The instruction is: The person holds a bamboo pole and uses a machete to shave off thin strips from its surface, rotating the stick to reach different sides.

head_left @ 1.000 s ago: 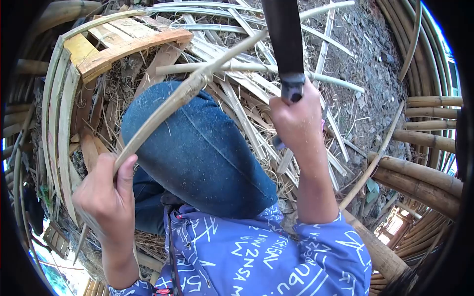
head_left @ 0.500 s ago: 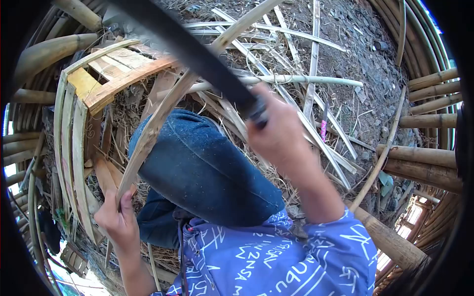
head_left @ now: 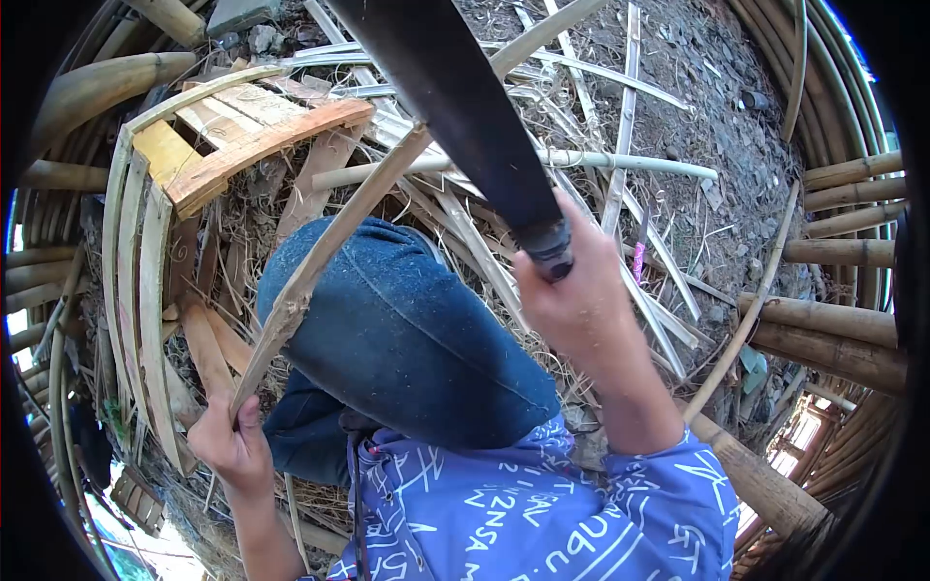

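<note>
My left hand (head_left: 231, 441) is closed around the lower end of a split bamboo strip (head_left: 300, 281), thumb lying along it. The strip slants up and to the right across my bent knee (head_left: 387, 329), its far end near the blade. In my right hand (head_left: 581, 290) is a machete (head_left: 465, 116), gripped by its handle, which my fingers mostly hide. Its broad dark blade points up and to the left, running out of the top of the view, and overlaps the strips lying behind it.
A slatted wooden crate (head_left: 262, 145) stands at the left. Split bamboo strips (head_left: 625, 116) and shavings litter the ground ahead, with a pink-handled knife (head_left: 638, 261) among them. Thick bamboo poles (head_left: 823, 320) line the right side; a log (head_left: 765, 474) lies at lower right.
The machete and my right hand have moved right and slightly down, the blade turning steeper and away from the strip's end. My left hand and the strip have hardly moved.
</note>
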